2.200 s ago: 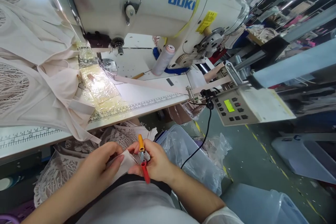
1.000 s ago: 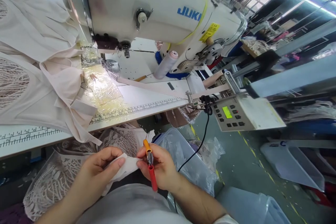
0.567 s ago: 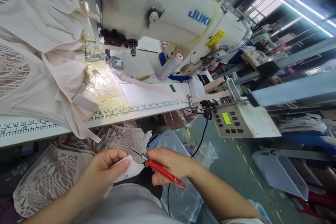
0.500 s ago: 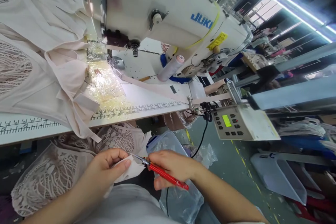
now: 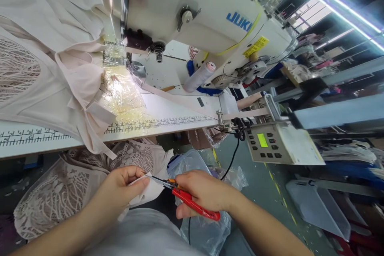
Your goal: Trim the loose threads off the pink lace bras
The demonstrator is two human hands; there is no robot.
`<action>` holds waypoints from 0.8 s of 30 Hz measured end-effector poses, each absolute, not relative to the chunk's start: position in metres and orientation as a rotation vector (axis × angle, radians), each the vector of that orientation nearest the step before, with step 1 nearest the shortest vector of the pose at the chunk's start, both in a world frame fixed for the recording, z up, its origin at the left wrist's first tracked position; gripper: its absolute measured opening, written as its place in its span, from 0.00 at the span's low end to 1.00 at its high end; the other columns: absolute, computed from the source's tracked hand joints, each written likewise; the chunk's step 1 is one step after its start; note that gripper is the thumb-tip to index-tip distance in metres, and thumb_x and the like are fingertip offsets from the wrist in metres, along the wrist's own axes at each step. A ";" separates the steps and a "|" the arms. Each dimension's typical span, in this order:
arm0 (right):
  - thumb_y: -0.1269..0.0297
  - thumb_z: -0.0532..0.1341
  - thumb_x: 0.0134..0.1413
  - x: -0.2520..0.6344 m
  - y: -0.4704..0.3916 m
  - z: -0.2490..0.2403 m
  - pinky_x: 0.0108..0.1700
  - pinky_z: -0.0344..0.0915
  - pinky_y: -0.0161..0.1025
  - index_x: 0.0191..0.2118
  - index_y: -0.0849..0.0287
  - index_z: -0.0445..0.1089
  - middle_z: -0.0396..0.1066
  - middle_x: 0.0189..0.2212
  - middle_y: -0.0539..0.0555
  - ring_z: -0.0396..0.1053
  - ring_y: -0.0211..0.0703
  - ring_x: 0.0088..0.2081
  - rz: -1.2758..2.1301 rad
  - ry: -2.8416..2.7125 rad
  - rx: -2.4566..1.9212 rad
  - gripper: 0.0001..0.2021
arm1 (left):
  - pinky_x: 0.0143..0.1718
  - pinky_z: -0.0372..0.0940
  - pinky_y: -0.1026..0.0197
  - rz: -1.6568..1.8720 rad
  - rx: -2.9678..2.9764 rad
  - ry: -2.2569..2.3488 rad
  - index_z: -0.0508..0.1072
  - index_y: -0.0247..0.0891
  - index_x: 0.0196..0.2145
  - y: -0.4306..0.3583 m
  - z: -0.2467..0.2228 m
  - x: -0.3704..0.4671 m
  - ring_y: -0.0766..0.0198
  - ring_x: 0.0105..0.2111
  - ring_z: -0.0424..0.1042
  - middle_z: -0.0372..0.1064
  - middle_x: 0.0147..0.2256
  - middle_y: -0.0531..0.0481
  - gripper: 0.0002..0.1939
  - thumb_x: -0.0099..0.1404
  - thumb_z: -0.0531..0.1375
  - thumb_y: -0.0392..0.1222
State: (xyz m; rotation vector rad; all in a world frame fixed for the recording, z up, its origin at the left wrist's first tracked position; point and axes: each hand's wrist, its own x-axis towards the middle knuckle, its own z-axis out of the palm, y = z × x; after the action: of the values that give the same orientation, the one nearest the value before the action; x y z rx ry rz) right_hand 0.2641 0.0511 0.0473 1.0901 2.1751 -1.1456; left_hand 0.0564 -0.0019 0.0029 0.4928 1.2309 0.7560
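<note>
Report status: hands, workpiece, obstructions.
Left hand pinching pale fabric. Right hand holding red-handled scissors, blades at fabric edge. Lace material nearby, not visibly blocking.

Sewing machine (image 5: pixel 204 12): is standing on the desk (image 5: pixel 162 109), bearing blue JUKI lettering (image 5: pixel 239 21) and a yellow label (image 5: pixel 256 46).
Thread cone (image 5: pixel 199 77): is standing just beside the machine.
Wooden-handled tool (image 5: pixel 168 88): is lying just beside the cone.
Control box (image 5: pixel 295 144): is showing a lit green screen (image 5: pixel 263 140).
Ceiling tubes (image 5: pixel 345 7): are glowing at upper right.

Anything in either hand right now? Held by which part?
Right hand: snips, by the red and orange handles. Left hand: pale fabric, pinched between thumb and fingers near its upper edge.
</note>
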 end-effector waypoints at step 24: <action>0.43 0.62 0.48 0.268 0.041 0.018 0.25 0.55 0.32 0.25 0.58 0.60 0.58 0.21 0.46 0.56 0.35 0.23 -1.771 2.438 1.604 0.21 | 0.17 0.50 0.70 0.709 0.771 1.247 0.72 0.38 0.21 0.000 0.007 0.045 0.71 0.17 0.55 0.63 0.17 0.57 0.12 0.51 0.64 0.49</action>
State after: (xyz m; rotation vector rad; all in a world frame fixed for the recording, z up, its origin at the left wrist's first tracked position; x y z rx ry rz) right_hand 0.2685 0.0407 0.0183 1.6039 2.4381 -1.7705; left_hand 0.0449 0.0004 0.0074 0.7711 1.2466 0.7092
